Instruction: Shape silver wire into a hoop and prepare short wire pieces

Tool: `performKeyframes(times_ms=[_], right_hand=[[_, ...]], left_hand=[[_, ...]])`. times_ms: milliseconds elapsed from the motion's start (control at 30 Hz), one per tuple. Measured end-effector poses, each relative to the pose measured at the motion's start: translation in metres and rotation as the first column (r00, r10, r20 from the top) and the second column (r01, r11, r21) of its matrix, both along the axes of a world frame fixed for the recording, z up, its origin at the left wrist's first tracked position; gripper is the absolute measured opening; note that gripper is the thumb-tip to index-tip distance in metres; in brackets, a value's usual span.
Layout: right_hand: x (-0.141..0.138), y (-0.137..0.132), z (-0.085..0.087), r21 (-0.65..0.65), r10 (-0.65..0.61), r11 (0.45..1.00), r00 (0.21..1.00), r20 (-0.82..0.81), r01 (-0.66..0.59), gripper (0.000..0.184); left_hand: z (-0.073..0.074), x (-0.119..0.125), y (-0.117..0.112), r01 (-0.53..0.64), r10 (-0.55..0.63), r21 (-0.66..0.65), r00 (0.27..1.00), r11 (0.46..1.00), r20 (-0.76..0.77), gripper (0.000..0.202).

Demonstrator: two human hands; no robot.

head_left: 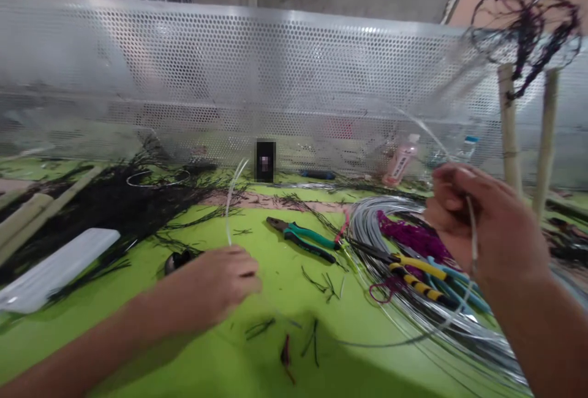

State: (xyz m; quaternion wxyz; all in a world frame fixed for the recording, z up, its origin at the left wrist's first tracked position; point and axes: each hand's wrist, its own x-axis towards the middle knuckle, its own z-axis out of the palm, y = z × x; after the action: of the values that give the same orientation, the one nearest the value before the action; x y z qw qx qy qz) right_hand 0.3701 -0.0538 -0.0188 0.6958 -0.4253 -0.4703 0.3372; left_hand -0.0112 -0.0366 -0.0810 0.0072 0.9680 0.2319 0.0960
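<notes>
My left hand (225, 285) is closed over a pale thin wire (228, 214), whose bent end rises above the knuckles. My right hand (491, 220), raised on the right, pinches a wire too. From its fingers one stretch runs up and left, blurred, and another curves down past the palm toward the table. Whether both hands hold one piece I cannot tell. Between the hands lie green-handled pliers (316, 239). Below my right hand, pliers with yellow-and-black handles (420, 278) and a blue-handled tool (480, 303) rest on a coil of silver wire (362, 217).
A perforated metal panel (285, 61) stands behind the green table (193, 355). Dark wire bundles (114, 202) and a white plastic piece (64, 269) lie left. Purple material (408, 232) sits in the coil. A pink bottle (402, 159) and two upright sticks (508, 128) stand right.
</notes>
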Motion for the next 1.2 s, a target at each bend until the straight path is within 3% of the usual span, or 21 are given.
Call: performKeyframes(times_ms=[67, 167, 233, 267, 333, 467, 533, 600, 667, 733, 800, 833, 867, 933, 1033, 1133, 1200], right_hand=[[-0.010, -0.011, 0.001, -0.003, 0.007, 1.000, 0.999, -0.043, -0.007, 0.022], [-0.030, -0.016, -0.011, -0.140, 0.104, 0.984, 0.994, -0.039, -0.108, 0.029], [-0.049, -0.015, -0.027, -0.265, 0.204, 0.943, 0.979, -0.018, -0.201, 0.030], [-0.061, -0.013, -0.037, -0.313, 0.249, 0.919, 0.968, -0.010, -0.240, 0.034], [-0.085, -0.010, -0.058, -0.387, 0.322, 0.873, 0.947, 0.003, -0.296, 0.041], [-0.121, -0.011, -0.095, -0.528, 0.409, 0.791, 0.910, 0.077, -0.311, 0.056], [-0.124, -0.015, -0.101, -0.587, 0.444, 0.761, 0.882, 0.160, -0.277, 0.056], [-0.119, -0.018, -0.098, -0.615, 0.503, 0.743, 0.828, 0.250, -0.266, 0.053], [-0.107, -0.017, -0.090, -0.614, 0.587, 0.727, 0.744, 0.321, -0.308, 0.048], [-0.091, -0.009, -0.086, -0.582, 0.656, 0.730, 0.605, 0.451, -0.358, 0.040], [-0.076, 0.005, -0.091, -0.460, 0.546, 0.835, 0.338, 0.767, -0.303, 0.037], [-0.069, 0.013, -0.097, -0.378, 0.425, 0.900, 0.243, 0.872, -0.219, 0.039], [-0.064, 0.021, -0.104, -0.310, 0.330, 0.943, 0.200, 0.923, -0.123, 0.043], [-0.059, 0.036, -0.118, -0.232, 0.220, 0.971, 0.169, 0.961, 0.053, 0.053], [-0.062, 0.050, -0.126, -0.272, 0.255, 0.950, 0.123, 0.959, 0.152, 0.057], [-0.072, 0.055, -0.117, -0.359, 0.345, 0.916, 0.103, 0.933, 0.180, 0.046], [-0.077, 0.057, -0.109, -0.399, 0.377, 0.893, 0.138, 0.916, 0.206, 0.042]], left_hand=[[0.032, -0.019, 0.025, -0.057, 0.057, 0.060, 0.998, 0.997, 0.013, 0.037], [0.083, -0.042, 0.066, -0.181, 0.171, 0.142, 0.982, 0.973, 0.080, 0.029], [0.102, -0.042, 0.080, -0.270, 0.251, 0.159, 0.959, 0.950, 0.131, 0.034], [0.104, -0.036, 0.079, -0.308, 0.287, 0.148, 0.946, 0.940, 0.148, 0.039], [0.089, -0.014, 0.061, -0.367, 0.345, 0.110, 0.921, 0.924, 0.178, 0.052], [0.018, 0.040, -0.003, -0.352, 0.362, -0.115, 0.928, 0.929, 0.083, 0.053], [-0.012, 0.057, -0.026, -0.371, 0.388, -0.223, 0.921, 0.902, 0.038, 0.052], [-0.026, 0.064, -0.036, -0.403, 0.431, -0.302, 0.902, 0.864, 0.029, 0.049], [-0.027, 0.065, -0.036, -0.411, 0.448, -0.354, 0.894, 0.840, 0.027, 0.041], [-0.025, 0.062, -0.033, -0.402, 0.445, -0.386, 0.895, 0.830, 0.022, 0.040], [-0.023, 0.057, -0.031, -0.399, 0.452, -0.400, 0.891, 0.825, 0.044, 0.039], [-0.023, 0.055, -0.031, -0.396, 0.461, -0.403, 0.884, 0.825, 0.075, 0.038], [-0.023, 0.052, -0.032, -0.390, 0.469, -0.402, 0.875, 0.829, 0.120, 0.035], [-0.023, 0.048, -0.034, -0.378, 0.481, -0.381, 0.848, 0.844, 0.224, 0.028], [-0.020, 0.045, -0.034, -0.349, 0.457, -0.346, 0.833, 0.871, 0.312, 0.021], [-0.016, 0.045, -0.033, -0.347, 0.453, -0.341, 0.835, 0.874, 0.313, 0.024], [-0.014, 0.046, -0.033, -0.365, 0.465, -0.329, 0.830, 0.871, 0.309, 0.021]])
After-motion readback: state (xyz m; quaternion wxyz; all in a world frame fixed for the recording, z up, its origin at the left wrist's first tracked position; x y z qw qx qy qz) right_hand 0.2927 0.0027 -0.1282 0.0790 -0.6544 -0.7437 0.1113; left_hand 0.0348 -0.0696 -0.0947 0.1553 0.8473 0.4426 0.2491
